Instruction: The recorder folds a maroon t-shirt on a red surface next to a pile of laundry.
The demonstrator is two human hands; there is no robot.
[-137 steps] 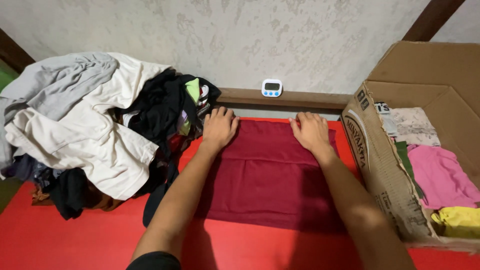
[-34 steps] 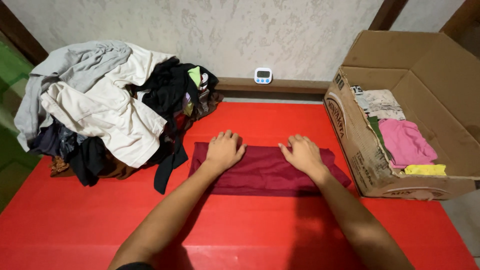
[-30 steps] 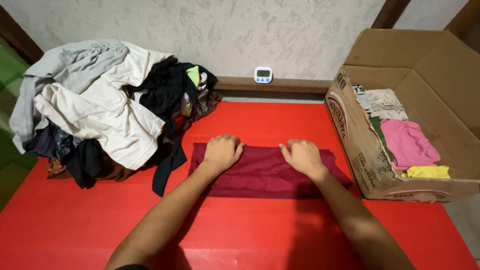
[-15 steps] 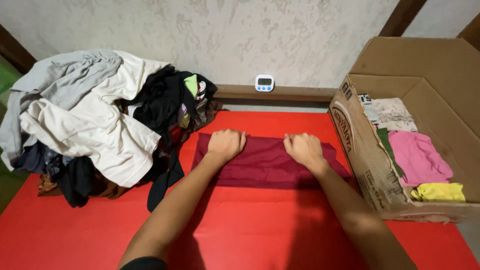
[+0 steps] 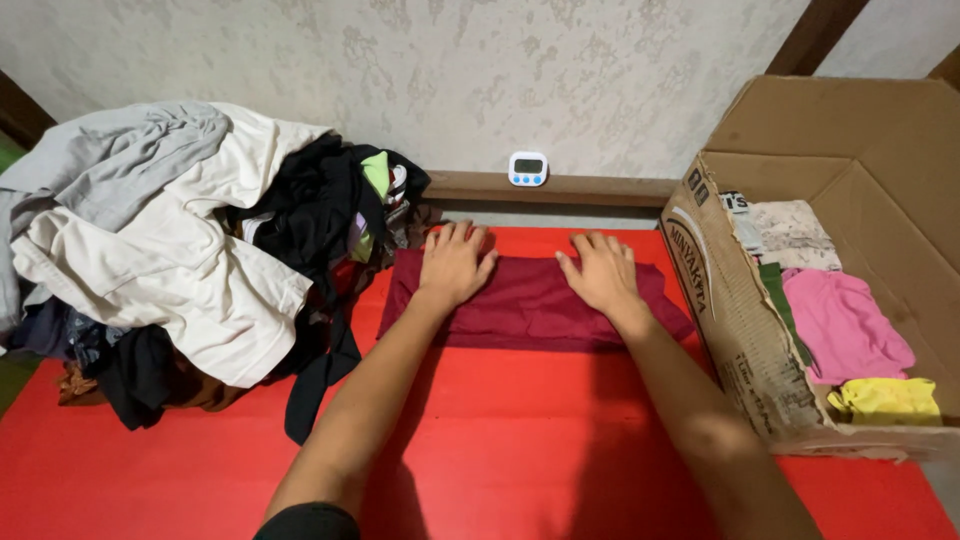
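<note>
Maroon cloth [image 5: 530, 305] lies folded into a band on the red desk [image 5: 520, 440], between the clothes pile [image 5: 180, 250] and cardboard box [image 5: 740, 310]. Your left hand [image 5: 453, 265] and right hand [image 5: 600, 272] press it flat, grips open, holding nothing. You seem mid-fold; another fold needs an edge pinched.

From my feed I see a pale, mottled plaster wall [image 5: 480, 70] across the back, with a brown wooden ledge [image 5: 560, 188] running along its foot. Dark wooden beams cut the upper right corner [image 5: 815, 38] and the left edge [image 5: 20, 110] (both only partly in view). The work surface is a bright red table [image 5: 520, 430], evenly lit from above, with soft shadows.
</note>
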